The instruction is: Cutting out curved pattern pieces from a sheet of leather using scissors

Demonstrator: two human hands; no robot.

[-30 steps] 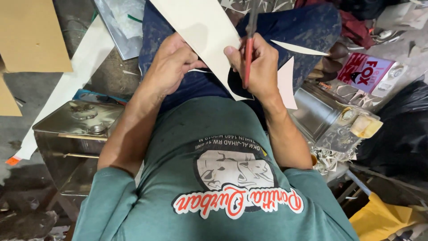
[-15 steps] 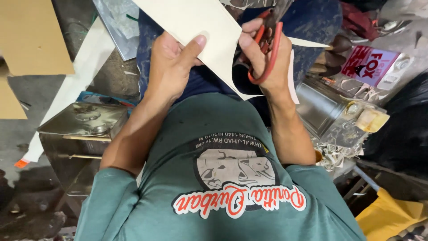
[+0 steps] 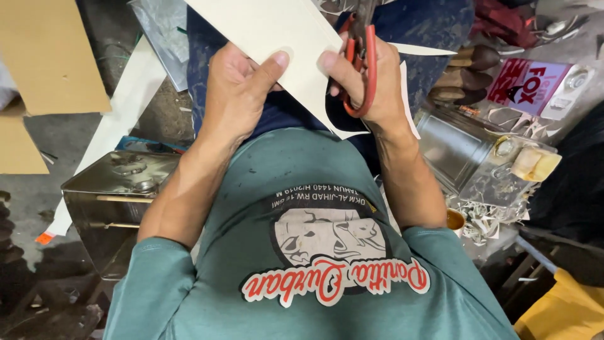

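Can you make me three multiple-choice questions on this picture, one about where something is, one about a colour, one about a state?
1. Where is the metal tin with the handle on top? A. beside the left forearm B. on the lap C. beside the right hand
2. What colour are the scissors' handles? A. blue B. red C. black
3. How is the left hand? A. open and flat B. pinching the cream sheet C. resting on the tin

Answers: 1 A, it stands by the left arm. 2 B, red loops round the right hand fingers. 3 B, thumb pressed onto the sheet.
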